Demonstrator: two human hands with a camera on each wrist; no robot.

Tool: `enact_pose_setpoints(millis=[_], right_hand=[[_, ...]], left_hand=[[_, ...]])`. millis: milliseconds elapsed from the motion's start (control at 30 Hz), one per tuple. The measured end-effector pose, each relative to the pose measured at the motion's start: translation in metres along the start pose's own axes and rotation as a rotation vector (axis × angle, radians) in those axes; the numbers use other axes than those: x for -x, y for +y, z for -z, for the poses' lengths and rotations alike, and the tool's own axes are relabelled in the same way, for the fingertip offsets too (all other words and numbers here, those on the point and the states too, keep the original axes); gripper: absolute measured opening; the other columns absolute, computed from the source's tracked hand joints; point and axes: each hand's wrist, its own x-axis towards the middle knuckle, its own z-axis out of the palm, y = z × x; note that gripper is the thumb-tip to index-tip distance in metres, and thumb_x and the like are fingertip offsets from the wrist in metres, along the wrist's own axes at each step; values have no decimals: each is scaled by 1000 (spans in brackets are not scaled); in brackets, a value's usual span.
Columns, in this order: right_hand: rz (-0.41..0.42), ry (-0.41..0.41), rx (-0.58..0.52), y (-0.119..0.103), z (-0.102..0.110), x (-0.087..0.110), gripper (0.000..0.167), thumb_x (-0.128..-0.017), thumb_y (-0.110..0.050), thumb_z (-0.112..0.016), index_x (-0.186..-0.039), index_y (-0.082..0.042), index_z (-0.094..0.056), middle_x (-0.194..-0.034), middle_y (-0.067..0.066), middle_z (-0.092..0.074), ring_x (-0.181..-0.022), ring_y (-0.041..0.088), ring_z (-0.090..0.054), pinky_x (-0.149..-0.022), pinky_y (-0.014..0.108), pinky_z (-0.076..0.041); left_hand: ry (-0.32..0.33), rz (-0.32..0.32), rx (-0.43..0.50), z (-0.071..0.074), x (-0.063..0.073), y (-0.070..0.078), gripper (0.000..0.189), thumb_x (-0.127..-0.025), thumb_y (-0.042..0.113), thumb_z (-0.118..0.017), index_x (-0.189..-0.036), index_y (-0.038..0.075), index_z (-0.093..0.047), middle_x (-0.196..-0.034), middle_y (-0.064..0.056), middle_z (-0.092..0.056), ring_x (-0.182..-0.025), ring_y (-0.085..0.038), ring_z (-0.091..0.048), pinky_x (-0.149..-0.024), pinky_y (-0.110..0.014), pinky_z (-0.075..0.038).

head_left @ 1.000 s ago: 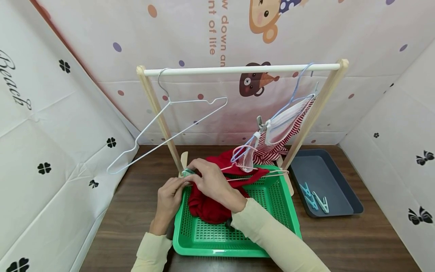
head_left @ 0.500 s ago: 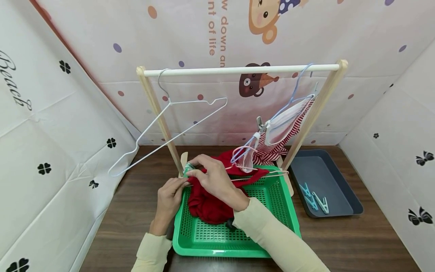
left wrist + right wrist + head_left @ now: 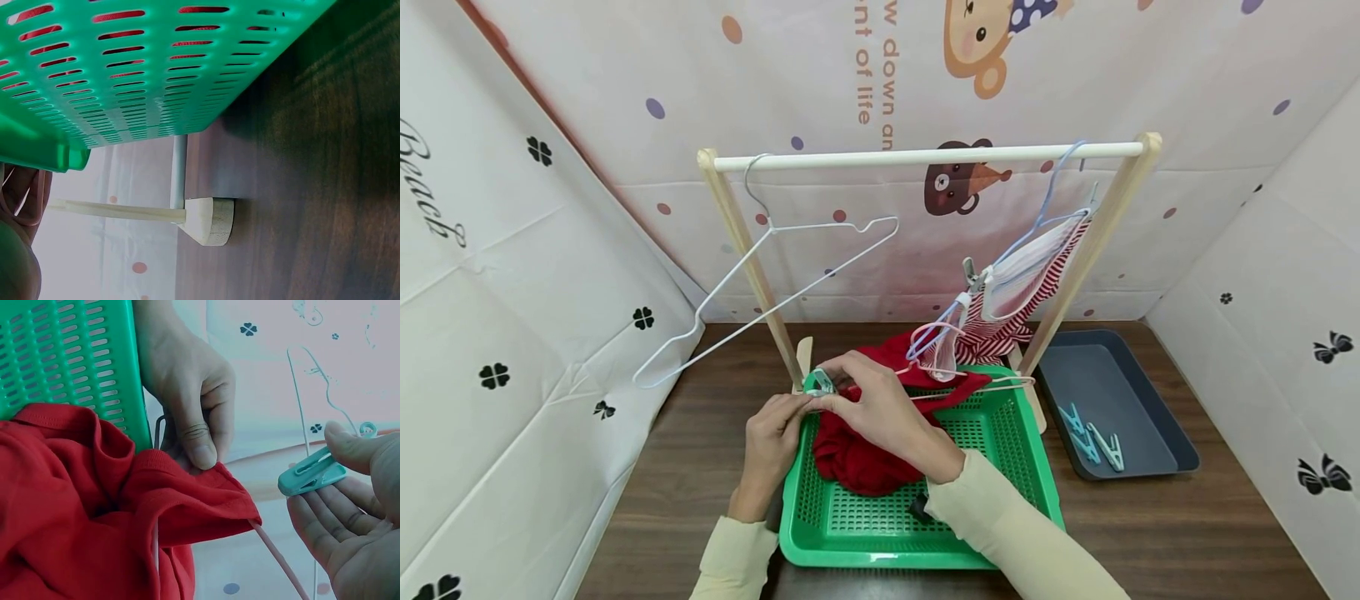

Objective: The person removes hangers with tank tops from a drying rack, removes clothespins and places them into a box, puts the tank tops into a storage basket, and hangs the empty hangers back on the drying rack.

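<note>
A red garment (image 3: 865,462) lies bunched over the basket, with a pink hanger (image 3: 278,557) running inside it. At the basket's left rim my left hand (image 3: 771,446) pinches the garment's edge between thumb and fingers, around the end of the hanger. My right hand (image 3: 880,412) holds a teal clothespin (image 3: 312,472) between thumb and fingertips, just beside that edge. In the right wrist view a gap shows between clothespin and cloth. The left wrist view mostly catches the basket's outer wall, with a few fingers (image 3: 25,194) at its left edge.
The green basket (image 3: 850,557) sits under a rack with a white rail (image 3: 880,157). A white hanger (image 3: 797,292) hangs at left, a blue hanger (image 3: 1051,187) with striped cloth (image 3: 992,333) at right. A grey tray (image 3: 1150,400) holds clothespins (image 3: 1107,447). Something black (image 3: 919,507) lies in the basket.
My right hand has turned the clothespin about in its fingers, standing it up and then tilting it, and shifted slightly. My left hand keeps its pinch on the garment.
</note>
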Motion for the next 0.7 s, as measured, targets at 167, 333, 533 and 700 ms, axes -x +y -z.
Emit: enact_pose_setpoints(millis=[167, 333, 533, 700], right_hand=[[6, -4, -16, 0, 3, 6, 39, -91, -15, -87, -125, -9, -70, -112, 0, -69, -98, 12, -69, -86, 39, -63], [20, -10, -1, -1, 8, 13, 37, -91, -17, -88, -122, -11, -69, -110, -2, -69, -96, 11, -68, -87, 35, -62], [55, -29, 35, -5, 11, 22, 39, -90, -20, -89, -123, -10, -70, -110, -2, -69, -96, 10, -67, -84, 31, -62], [21, -45, 71, -6, 16, 31, 45, -91, -22, -88, -131, -11, -70, -113, -4, -68, -95, 10, -64, -81, 27, -61]], left_hand=[[8, -4, 5, -1, 0, 1, 9, -94, -3, -77, -102, -2, -81, -95, -13, -79, -82, -32, -73, -82, -25, -58], [6, -11, -5, -1, 0, 1, 17, -86, -13, -80, -101, -4, -81, -94, -14, -79, -81, -31, -72, -80, -26, -58], [6, 1, -11, 0, 0, 0, 22, -84, -16, -80, -102, -4, -81, -94, -13, -79, -81, -30, -72, -81, -24, -58], [-4, -22, -9, 0, 0, -1, 19, -88, -12, -78, -104, -3, -81, -95, -11, -79, -83, -28, -72, -80, -26, -58]])
